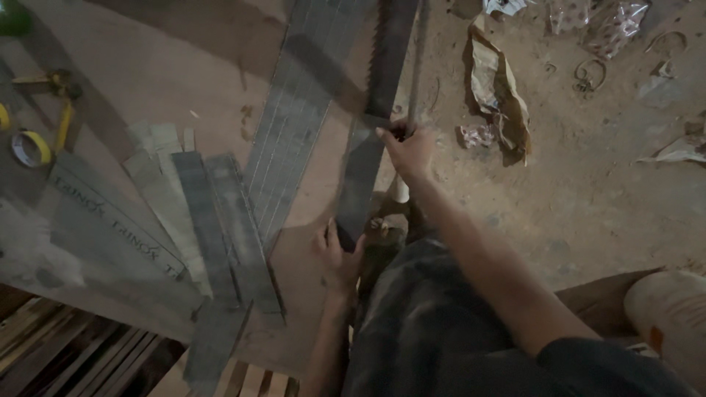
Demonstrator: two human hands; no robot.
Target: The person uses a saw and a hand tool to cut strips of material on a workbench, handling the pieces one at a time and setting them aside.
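Note:
A long narrow grey metal strip [368, 147] runs from the top of the view down to the edge of a wooden board [147, 73]. My left hand [337, 257] grips its near end at the board's edge. My right hand [408, 147] holds the strip's right edge farther up, beside a thin upright rod [418, 51]. The strip's upper part has a toothed left edge. A wider grey sheet with ruled lines [294, 117] lies just left of the strip.
Several cut grey strips [213, 228] fan out on the board, with a larger grey sheet [103, 235] at left. A yellow tool [59, 95] and tape roll [29, 147] lie far left. Paper scraps [500, 88] litter the dirt floor. Wooden slats [73, 360] sit bottom left.

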